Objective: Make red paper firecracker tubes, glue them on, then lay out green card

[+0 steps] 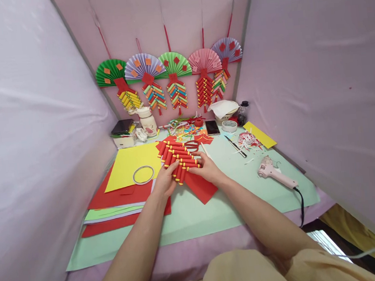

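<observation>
A string of red paper firecracker rolls with yellow bands lies on the pale green mat in the middle of the table. My left hand grips its lower left side, fingers curled on the rolls. My right hand pinches the lower right rolls from the other side. A red paper sheet lies under both hands.
Yellow paper with a tape ring and stacked red and green sheets lie left. A pink glue gun with its cord lies right. A phone, paper scraps, a bottle and bowls stand behind. Paper fans hang on the back wall.
</observation>
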`<state>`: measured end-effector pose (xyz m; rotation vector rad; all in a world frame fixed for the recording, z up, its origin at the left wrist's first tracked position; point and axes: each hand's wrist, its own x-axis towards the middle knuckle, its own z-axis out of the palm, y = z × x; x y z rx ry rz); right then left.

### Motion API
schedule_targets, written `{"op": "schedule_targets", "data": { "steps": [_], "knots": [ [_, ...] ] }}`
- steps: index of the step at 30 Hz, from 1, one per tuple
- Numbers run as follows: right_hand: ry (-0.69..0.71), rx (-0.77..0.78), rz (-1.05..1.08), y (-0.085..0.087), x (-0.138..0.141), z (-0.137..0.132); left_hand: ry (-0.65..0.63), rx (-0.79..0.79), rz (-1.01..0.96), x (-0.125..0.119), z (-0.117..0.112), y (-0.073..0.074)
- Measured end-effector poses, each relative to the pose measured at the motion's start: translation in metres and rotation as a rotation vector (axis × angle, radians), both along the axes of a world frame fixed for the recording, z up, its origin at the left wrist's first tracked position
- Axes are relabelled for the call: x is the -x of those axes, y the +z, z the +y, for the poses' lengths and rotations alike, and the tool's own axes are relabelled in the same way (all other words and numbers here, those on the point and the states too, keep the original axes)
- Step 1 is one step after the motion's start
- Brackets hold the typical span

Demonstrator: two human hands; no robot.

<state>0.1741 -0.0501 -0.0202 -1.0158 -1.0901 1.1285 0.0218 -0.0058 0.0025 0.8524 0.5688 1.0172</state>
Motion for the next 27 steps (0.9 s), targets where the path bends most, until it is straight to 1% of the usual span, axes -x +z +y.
{"op": "schedule_targets", "data": {
  "steps": [3,6,12,16,27],
  "knots": [
    [0.019,-0.008,0.004,0.0000,-0.0010,0.0001,0.002,0.001,0.005,0.0001,0.0002,-0.0003],
    [0.047,0.017,0.031,0.0029,-0.0028,-0.0006,-0.007,0.017,0.016,-0.0001,0.0004,-0.0011],
    [0.005,0.092,0.032,0.0037,-0.0058,0.0005,-0.050,0.047,0.022,-0.0008,-0.0011,-0.0026],
    [-0.004,0.094,0.036,0.0027,-0.0040,0.0005,-0.038,0.052,0.027,-0.0008,-0.0012,-0.0031],
    [0.013,0.089,0.048,0.0080,0.0002,-0.0041,-0.028,0.055,0.040,-0.0012,-0.0007,-0.0044]
  ]
}}
